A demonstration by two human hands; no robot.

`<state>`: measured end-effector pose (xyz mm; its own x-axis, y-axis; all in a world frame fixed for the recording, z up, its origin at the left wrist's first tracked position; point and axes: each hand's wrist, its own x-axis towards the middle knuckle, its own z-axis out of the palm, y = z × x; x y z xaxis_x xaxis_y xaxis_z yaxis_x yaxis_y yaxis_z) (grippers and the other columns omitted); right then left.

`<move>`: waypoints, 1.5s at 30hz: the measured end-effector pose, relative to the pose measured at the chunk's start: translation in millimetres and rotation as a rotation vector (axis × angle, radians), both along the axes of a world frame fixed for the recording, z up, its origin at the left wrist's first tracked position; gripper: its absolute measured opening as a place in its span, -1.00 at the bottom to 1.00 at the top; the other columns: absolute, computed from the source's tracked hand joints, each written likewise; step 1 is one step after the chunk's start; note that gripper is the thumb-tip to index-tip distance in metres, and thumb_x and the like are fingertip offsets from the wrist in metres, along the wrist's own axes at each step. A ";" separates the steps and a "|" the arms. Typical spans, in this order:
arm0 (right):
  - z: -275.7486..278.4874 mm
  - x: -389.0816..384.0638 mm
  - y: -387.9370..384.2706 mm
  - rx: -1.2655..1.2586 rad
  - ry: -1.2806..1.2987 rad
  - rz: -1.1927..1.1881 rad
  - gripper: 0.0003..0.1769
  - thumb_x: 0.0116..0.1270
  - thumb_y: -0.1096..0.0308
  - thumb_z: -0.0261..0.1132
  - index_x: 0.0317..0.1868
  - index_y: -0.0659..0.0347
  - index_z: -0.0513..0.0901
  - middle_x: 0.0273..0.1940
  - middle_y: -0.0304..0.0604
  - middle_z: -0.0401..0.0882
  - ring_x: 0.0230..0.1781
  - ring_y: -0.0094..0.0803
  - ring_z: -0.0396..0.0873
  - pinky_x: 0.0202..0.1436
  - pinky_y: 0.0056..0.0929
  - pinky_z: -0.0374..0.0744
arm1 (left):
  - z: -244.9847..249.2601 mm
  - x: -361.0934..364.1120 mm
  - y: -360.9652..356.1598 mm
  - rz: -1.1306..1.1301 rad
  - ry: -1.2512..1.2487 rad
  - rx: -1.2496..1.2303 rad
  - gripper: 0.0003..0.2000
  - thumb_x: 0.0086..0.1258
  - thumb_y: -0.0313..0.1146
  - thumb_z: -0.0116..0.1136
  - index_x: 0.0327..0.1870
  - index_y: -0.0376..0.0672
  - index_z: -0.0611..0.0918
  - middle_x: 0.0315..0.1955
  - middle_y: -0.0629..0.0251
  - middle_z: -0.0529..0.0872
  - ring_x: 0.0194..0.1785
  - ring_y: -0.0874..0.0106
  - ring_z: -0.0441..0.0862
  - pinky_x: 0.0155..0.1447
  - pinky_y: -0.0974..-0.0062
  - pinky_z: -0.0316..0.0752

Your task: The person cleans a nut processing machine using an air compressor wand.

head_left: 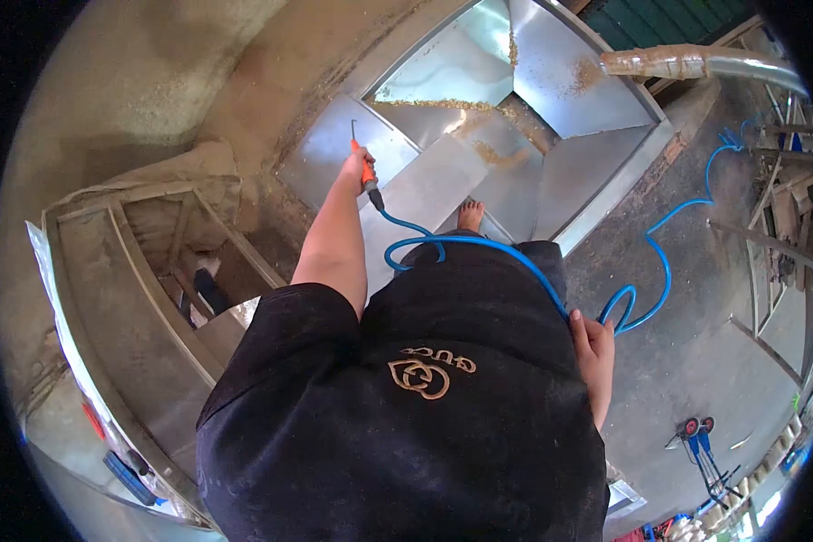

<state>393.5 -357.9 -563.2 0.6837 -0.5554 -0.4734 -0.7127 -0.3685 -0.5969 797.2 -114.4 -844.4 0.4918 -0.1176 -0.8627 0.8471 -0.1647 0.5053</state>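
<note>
My left hand (358,168) is stretched forward, closed around an orange air blow gun (368,174). The gun's thin bent nozzle points away from me, over the sheet-metal hopper (438,176). From the gun's rear, a blue air hose (506,247) loops back across my front. Low at my right side, my right hand (593,354) has its fingers curled around this hose, which runs on behind it. Tan crumbly debris (443,105) lies along the seams and in patches inside the hopper. My bare foot (471,215) is at its near edge.
A wrapped pipe (686,61) reaches the hopper's right rim. At left stands a framed metal structure (122,271) with open gaps. The hose trails over the concrete floor (686,361) on the right, near wooden pieces (790,199) and a blue hand truck (703,447).
</note>
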 end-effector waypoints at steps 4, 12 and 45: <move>3.8 19.6 -1.8 -0.051 0.002 0.020 -0.54 0.35 0.18 0.03 -0.65 0.32 0.43 -0.67 0.01 0.39 -0.59 -0.05 0.33 -0.04 -0.24 0.21 | -16.2 11.3 -8.9 -0.098 -0.059 0.065 -0.88 0.01 -0.33 0.00 -0.52 -0.16 0.40 -0.68 0.36 0.38 -0.67 0.45 0.36 -0.59 0.44 0.37; 7.4 38.8 0.7 -0.095 -0.023 -0.003 -0.55 0.36 0.19 0.01 -0.63 0.30 0.42 -0.66 0.00 0.39 -0.55 -0.05 0.37 -0.03 -0.21 0.21 | -31.9 29.6 -28.6 -0.276 -0.164 0.169 -0.85 0.00 -0.31 0.03 -0.55 -0.20 0.46 -0.67 0.31 0.41 -0.65 0.42 0.38 -0.57 0.41 0.41; 7.8 36.9 -2.3 -0.013 0.028 -0.057 -0.59 0.37 0.21 0.03 -0.56 0.34 0.46 -0.62 -0.03 0.39 -0.52 -0.14 0.35 0.25 -0.12 0.06 | -41.5 30.6 -55.3 -0.389 -0.167 0.357 -0.81 -0.09 -0.29 0.09 -0.51 -0.20 0.48 -0.59 0.30 0.44 -0.54 0.42 0.39 -0.49 0.40 0.34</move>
